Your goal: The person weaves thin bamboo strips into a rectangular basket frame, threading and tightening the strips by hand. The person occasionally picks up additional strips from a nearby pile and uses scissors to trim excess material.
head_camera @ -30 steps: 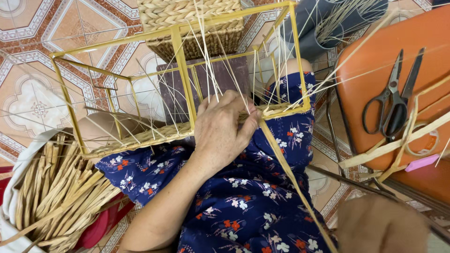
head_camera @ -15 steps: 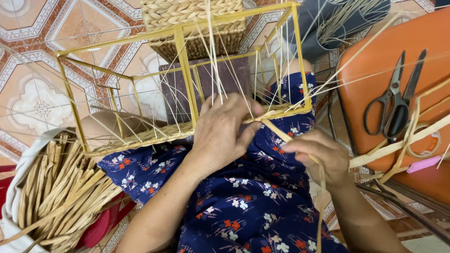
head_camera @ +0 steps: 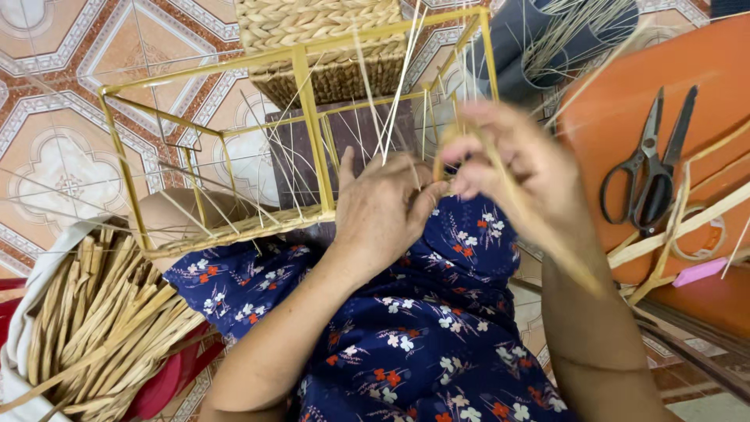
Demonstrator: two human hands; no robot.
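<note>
A yellow wire basket frame (head_camera: 312,117) rests on my lap, over a blue flowered dress (head_camera: 406,344). Thin pale fibres stick up from its lower rail, where a woven band runs. My left hand (head_camera: 383,211) presses on the frame's near edge, fingers curled over the weaving. My right hand (head_camera: 508,172) is raised beside it, pinching a flat tan straw strip (head_camera: 547,242) that trails down past my wrist. The fingertips of both hands almost meet at the frame's right corner.
A bundle of tan straw strips (head_camera: 101,320) lies in a cloth-lined tub at the lower left. Black scissors (head_camera: 652,168) and a tape roll (head_camera: 699,234) sit on an orange stool (head_camera: 625,94) at right. A woven basket (head_camera: 328,47) stands behind on the patterned tile floor.
My right hand came in from the lower right, took the straw strip and lifted it up to the frame's right corner. The left hand stayed on the frame edge.
</note>
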